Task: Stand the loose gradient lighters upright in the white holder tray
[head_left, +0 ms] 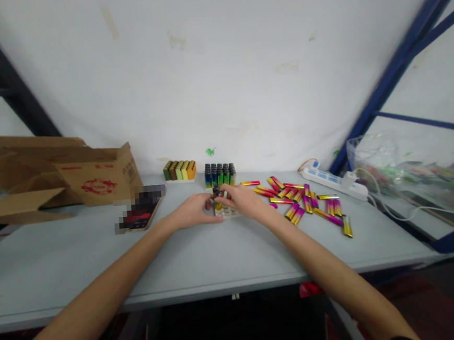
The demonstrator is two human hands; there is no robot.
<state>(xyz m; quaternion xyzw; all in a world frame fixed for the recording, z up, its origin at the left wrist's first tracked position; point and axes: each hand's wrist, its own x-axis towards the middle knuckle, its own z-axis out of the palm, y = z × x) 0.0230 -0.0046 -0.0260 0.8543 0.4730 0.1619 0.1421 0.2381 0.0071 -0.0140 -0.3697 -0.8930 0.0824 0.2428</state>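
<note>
A small white tray with holes (230, 212) sits on the table between my hands. My left hand (193, 211) is closed around its left end, thumb along the near side and fingers toward the back. Pinching a dark-topped lighter (217, 193) over that left end, my right hand (245, 201) hides much of the tray's far side. A yellow lighter body shows in the tray below the fingertips. Right behind stands a block of upright lighters (220, 176), blue to green with black tops.
Loose red, yellow and purple lighters (291, 191) lie scattered to the right. A filled lighter tray (180, 171) stands at the back left. A phone (143, 208), an open cardboard box (98, 180), a white power strip (334, 182) and blue metal posts (393, 78) flank the work area.
</note>
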